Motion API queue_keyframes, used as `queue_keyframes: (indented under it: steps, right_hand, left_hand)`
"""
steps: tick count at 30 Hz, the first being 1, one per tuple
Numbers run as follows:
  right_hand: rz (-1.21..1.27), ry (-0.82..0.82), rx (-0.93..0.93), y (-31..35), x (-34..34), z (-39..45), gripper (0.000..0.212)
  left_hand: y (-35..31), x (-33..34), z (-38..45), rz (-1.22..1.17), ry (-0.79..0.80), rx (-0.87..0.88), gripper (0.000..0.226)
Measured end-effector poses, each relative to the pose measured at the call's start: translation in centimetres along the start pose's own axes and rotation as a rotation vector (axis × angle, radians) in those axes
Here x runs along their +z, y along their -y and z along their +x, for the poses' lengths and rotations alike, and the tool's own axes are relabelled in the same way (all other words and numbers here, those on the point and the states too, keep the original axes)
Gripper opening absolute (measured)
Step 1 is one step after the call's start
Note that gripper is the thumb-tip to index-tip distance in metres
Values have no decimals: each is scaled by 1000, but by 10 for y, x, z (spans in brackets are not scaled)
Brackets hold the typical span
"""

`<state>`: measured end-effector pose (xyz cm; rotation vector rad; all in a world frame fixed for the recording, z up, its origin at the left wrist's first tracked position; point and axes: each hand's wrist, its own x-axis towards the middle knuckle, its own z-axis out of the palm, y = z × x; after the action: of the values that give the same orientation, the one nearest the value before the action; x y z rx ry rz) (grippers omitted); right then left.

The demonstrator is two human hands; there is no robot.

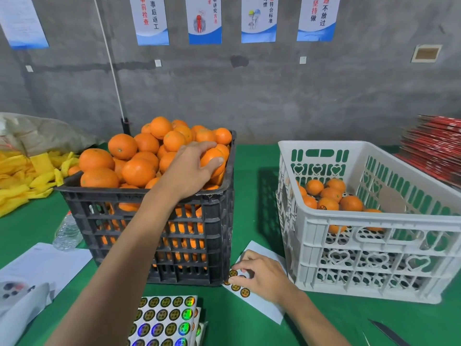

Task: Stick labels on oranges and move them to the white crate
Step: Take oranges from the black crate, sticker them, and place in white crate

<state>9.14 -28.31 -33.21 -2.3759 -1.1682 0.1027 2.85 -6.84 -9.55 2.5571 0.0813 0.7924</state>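
My left hand (pixel 192 168) curls round an orange (pixel 212 161) at twelve o'clock; my right hand (pixel 259 275) pinches a label (pixel 233 273). Next, I reckon: stick.

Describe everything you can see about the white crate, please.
The white crate looks like moulded plastic, rectangular and open at the top. Its walls are pierced with slots and heart-shaped holes, and an oval handle opening shows in the near wall. It stands upright on the green table, to the right of the black crate, with a gap between them. About ten oranges lie on its bottom, so it is mostly unfilled. Neither hand touches it.
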Motion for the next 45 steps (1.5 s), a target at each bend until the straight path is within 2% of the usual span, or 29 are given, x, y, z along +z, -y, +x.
queue_keyframes:
  steps: [5, 13, 18, 21, 27, 33, 41, 45]
  right_hand:
    - [-93, -42, 30, -3, -2, 4, 50]
    - [-9, -146, 159, -9, 4, 3, 23]
    - [-44, -81, 117, -11, 1, 4, 54]
    - [-80, -74, 90, -13, 1, 4, 49]
    - [-52, -112, 74, -14, 0, 4, 24]
    - [-32, -63, 60, -18, -3, 5, 47]
    - [-202, -66, 3, -16, 0, 8, 39]
    - [-181, -113, 14, -15, 1, 8, 38]
  left_hand:
    - [-1, 0, -1, 9, 34, -18, 55]
    - [1, 0, -1, 16, 29, -38, 55]
    - [2, 1, -1, 20, 28, -51, 55]
    - [2, 1, -1, 14, 28, -60, 56]
    - [1, 1, -2, 27, 24, -63, 57]
    - [2, 1, -1, 40, 32, -63, 57]
    - [2, 1, -1, 31, 33, -69, 58]
    - [1, 1, -2, 32, 36, -69, 58]
